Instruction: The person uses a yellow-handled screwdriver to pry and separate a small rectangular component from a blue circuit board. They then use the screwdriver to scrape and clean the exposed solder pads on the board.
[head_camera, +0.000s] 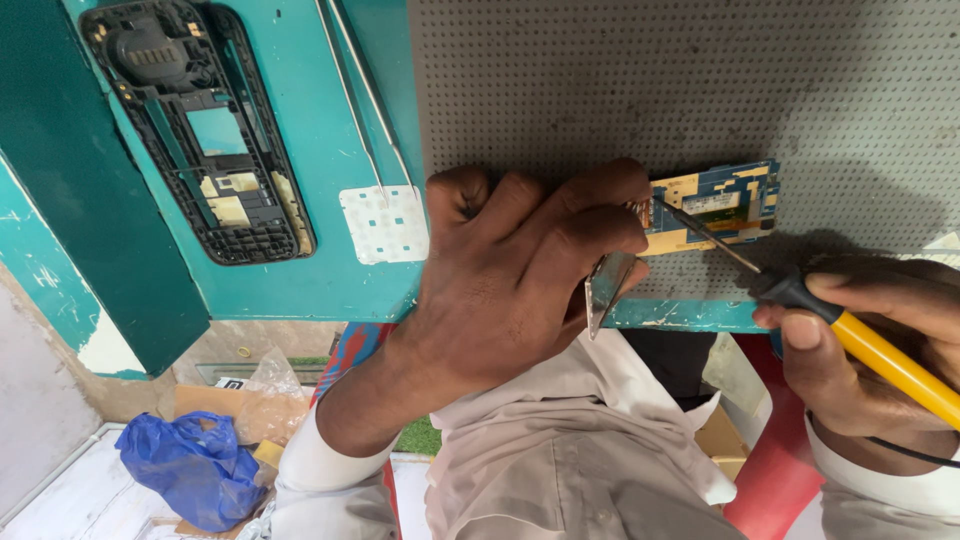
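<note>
Your left hand (510, 285): grip clamped on tweezers (605, 285) beside circuit board (715, 205). Your right hand (870, 350): grip clamped on soldering iron (850, 335).

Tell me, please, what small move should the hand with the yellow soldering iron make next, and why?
Probably a slight nudge of the soldering iron tip down onto the circuit board. The right hand already aims the tip at the board's left end, right beside the left hand steadying it, so only a small, careful move seems needed.
</note>
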